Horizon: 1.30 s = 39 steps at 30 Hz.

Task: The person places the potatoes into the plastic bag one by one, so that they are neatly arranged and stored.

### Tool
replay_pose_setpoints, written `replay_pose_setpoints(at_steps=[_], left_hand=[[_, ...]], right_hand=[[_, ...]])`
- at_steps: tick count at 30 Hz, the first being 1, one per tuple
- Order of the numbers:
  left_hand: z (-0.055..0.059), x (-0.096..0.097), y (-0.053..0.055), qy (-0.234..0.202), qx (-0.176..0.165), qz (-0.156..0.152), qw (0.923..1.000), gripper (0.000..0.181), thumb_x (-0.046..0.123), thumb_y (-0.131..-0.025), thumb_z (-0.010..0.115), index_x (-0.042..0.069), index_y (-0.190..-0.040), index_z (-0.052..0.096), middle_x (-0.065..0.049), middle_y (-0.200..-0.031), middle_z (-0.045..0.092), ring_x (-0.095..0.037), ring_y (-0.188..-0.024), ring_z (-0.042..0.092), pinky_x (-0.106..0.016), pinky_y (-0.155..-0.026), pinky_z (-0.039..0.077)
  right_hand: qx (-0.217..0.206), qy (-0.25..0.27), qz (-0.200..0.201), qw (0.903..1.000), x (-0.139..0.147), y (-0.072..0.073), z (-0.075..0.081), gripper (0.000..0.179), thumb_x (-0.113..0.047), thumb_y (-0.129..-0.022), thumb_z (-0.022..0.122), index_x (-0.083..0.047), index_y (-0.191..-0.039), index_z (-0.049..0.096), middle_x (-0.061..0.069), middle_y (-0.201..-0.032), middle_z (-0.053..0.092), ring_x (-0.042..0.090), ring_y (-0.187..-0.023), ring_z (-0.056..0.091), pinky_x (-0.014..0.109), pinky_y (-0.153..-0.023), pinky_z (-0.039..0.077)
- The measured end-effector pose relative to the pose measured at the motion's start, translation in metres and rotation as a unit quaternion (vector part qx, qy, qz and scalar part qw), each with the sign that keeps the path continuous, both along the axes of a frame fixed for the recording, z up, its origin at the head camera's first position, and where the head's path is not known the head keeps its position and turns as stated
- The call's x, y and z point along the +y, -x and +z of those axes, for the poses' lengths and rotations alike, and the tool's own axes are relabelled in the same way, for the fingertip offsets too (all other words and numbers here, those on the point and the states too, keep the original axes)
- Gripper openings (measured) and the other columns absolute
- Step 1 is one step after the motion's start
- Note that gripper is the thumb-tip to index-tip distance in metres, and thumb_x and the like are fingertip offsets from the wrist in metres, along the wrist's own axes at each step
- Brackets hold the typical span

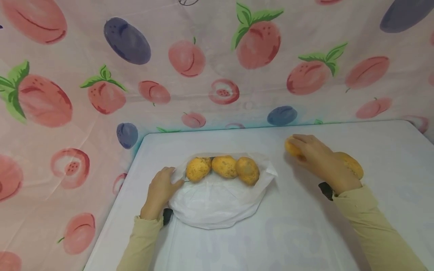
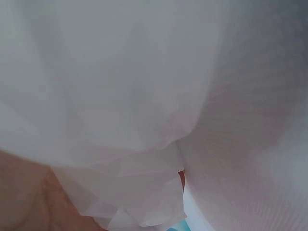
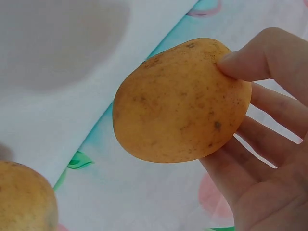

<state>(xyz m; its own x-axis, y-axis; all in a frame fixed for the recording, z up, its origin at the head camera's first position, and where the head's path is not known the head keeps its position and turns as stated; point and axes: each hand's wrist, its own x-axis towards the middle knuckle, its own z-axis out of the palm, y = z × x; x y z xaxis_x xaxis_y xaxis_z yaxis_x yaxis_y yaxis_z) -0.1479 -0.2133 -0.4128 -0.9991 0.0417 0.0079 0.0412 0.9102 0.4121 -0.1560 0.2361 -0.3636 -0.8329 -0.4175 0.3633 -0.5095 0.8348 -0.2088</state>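
A thin white bag (image 1: 213, 209) lies on the white table with its mouth spread, and three yellow potatoes (image 1: 224, 166) rest side by side in it. At the bag's left rim my left hand (image 1: 162, 192) holds the edge between thumb and fingers; in the left wrist view the bag's white sheet (image 2: 110, 86) covers most of the hand. Over the table to the right of the bag, my right hand (image 1: 315, 156) grips another potato (image 3: 180, 103), thumb on one side and fingers on the other. One more potato (image 1: 350, 165) is partly hidden behind the right wrist.
The white table (image 1: 271, 241) ends at the back against a hanging cloth (image 1: 210, 34) printed with peaches and plums. The same cloth runs along the left side. A dark wrist device (image 1: 326, 191) shows under the right wrist.
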Motion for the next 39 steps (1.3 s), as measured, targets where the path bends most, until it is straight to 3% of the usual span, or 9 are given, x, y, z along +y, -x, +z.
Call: replay_pose_setpoints(at_steps=[30, 39], left_hand=[[-0.001, -0.002, 0.001, 0.0, 0.0, -0.004, 1.0, 0.058, 0.025, -0.09, 0.07, -0.009, -0.134, 0.054, -0.027, -0.135, 0.056, -0.044, -0.126, 0.051, -0.059, -0.102, 0.043], [-0.001, -0.001, 0.001, -0.001, -0.002, -0.003, 1.0, 0.058, 0.025, -0.09, 0.07, -0.009, -0.134, 0.054, -0.027, -0.135, 0.056, -0.045, -0.126, 0.051, -0.06, -0.102, 0.043]], right_hand=[[0.029, 0.034, 0.052, 0.9976, -0.03, -0.018, 0.034, 0.052, 0.006, -0.079, 0.073, 0.005, -0.129, 0.059, 0.026, -0.135, 0.055, 0.042, -0.121, 0.053, 0.056, -0.094, 0.051], [0.041, 0.035, 0.085, 0.9949, -0.043, -0.02, 0.036, 0.05, 0.007, -0.078, 0.072, 0.006, -0.126, 0.06, 0.028, -0.134, 0.055, 0.043, -0.121, 0.053, 0.054, -0.091, 0.053]])
